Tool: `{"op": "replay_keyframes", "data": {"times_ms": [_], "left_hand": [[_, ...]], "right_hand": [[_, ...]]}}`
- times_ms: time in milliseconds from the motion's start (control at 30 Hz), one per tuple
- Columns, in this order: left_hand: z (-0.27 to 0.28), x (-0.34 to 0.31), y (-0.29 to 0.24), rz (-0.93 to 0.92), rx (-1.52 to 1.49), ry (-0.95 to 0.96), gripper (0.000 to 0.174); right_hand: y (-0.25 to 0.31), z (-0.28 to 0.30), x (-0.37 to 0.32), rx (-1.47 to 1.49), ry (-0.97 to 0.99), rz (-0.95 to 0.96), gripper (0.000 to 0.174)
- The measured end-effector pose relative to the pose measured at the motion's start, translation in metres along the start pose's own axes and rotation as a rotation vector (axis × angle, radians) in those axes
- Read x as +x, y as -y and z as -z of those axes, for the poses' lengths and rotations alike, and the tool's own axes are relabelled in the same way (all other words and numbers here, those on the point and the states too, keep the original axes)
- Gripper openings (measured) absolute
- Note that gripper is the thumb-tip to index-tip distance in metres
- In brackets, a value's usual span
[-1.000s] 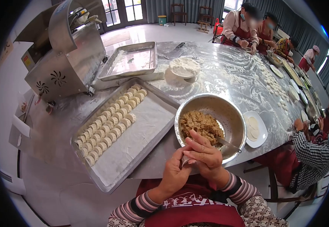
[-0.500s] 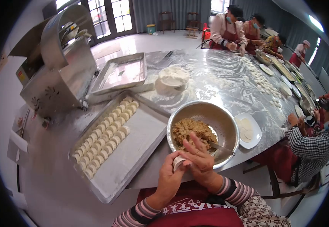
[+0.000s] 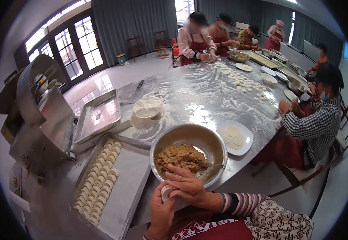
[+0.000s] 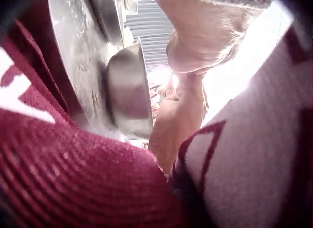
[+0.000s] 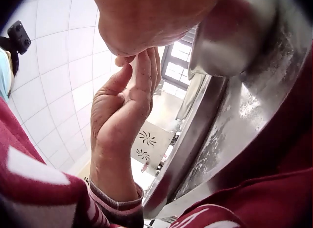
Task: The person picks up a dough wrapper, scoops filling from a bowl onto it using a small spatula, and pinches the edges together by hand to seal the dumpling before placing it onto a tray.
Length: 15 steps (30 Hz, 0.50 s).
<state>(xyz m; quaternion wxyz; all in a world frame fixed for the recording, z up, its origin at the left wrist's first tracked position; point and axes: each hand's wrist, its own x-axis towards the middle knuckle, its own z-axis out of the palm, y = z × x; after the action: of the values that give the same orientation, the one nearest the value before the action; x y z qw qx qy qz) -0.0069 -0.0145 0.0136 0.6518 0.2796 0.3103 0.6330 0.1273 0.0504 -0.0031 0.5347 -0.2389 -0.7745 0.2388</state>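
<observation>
In the head view my left hand (image 3: pixel 160 206) curls its fingers round a pale filled dumpling (image 3: pixel 166 193). My right hand (image 3: pixel 190 189) meets it from the other side, its thumb pinching the dumpling's edge while the longer fingers stretch across. Both hands are at the near rim of a steel bowl (image 3: pixel 218 160) of brown filling (image 3: pixel 178 157). In the left wrist view the left hand (image 4: pixel 205 34) and right hand (image 4: pixel 178 118) meet; the right wrist view shows the left hand (image 5: pixel 124 108) against the right hand (image 5: pixel 151 17). Both wrist views hide the dumpling.
Left of the bowl lies a tray (image 3: pixel 120 204) with rows of dumplings (image 3: pixel 98 180). A plate of wrappers (image 3: pixel 246 146) stands right. Beyond are a flour bowl (image 3: pixel 147 108), an empty tray (image 3: pixel 86 134), a machine (image 3: pixel 48 132) and several people. A spoon handle (image 3: pixel 212 164) crosses the bowl.
The head view has swung, so the table and bowl appear further left. Both hands stay together around the dumpling, which shows more between them than a second ago.
</observation>
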Motion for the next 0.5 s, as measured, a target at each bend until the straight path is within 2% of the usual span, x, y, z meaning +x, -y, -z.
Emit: {"op": "replay_keyframes", "data": {"times_ms": [67,133,167,267,300,367,467,500], "left_hand": [[-0.004,0.000,-0.005,0.045,-0.007,0.012,0.046],[0.001,0.000,-0.006,0.061,-0.077,0.158,0.059],[0.001,0.000,-0.004,0.081,0.002,0.107,0.068],[0.002,0.001,-0.006,0.082,-0.087,0.140,0.068],[0.006,0.002,-0.005,0.091,-0.076,0.143,0.073],[0.010,0.000,-0.008,0.114,-0.077,0.161,0.073],[0.010,-0.001,-0.009,0.141,-0.048,0.207,0.072],[0.011,-0.001,-0.007,0.137,-0.014,0.222,0.071]], "right_hand": [[0.000,0.004,0.001,0.012,0.010,0.003,0.029],[0.000,0.006,0.001,0.068,0.067,0.024,0.025],[0.002,0.006,0.001,0.092,0.053,-0.023,0.024],[-0.001,0.006,-0.001,0.247,0.020,-0.057,0.025],[-0.001,0.005,-0.002,0.242,0.016,-0.060,0.025],[-0.004,0.003,-0.003,0.440,0.004,-0.073,0.026],[-0.011,0.004,-0.005,0.455,0.066,0.004,0.027],[-0.013,0.006,-0.004,0.396,0.104,0.022,0.023]]}}
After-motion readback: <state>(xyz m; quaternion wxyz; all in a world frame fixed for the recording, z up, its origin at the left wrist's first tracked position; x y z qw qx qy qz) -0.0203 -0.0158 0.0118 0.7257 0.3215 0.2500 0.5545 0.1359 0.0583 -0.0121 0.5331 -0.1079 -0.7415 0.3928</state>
